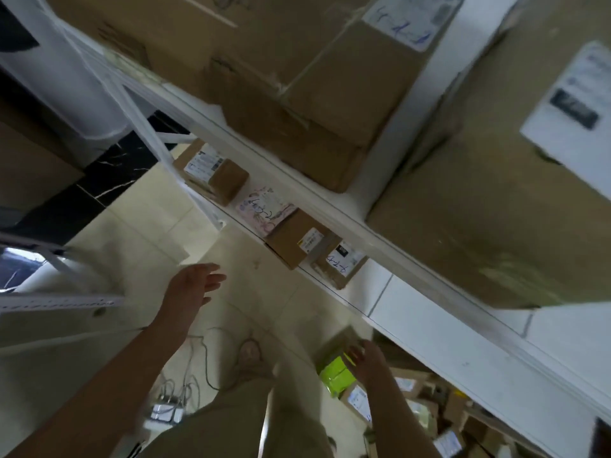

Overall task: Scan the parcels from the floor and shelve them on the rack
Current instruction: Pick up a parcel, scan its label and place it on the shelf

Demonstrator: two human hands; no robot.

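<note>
The left arm comes up from the lower left, bare along the forearm and nearly straight, stretched forward and away from the body. The left hand (195, 285) hangs in the air at the end of it, back toward the camera. Its fingers are loosely spread and slightly bent, its thumb is out to the side, and it holds nothing. The right arm runs from the lower right, angled down and forward, its forearm also bare. The right hand (365, 358) is low, back uppermost, with its fingers laid against a yellow-green parcel (334, 371). Motion blur hides whether they close on it or only touch it. The two hands are well apart, the left higher in view than the right.
</note>
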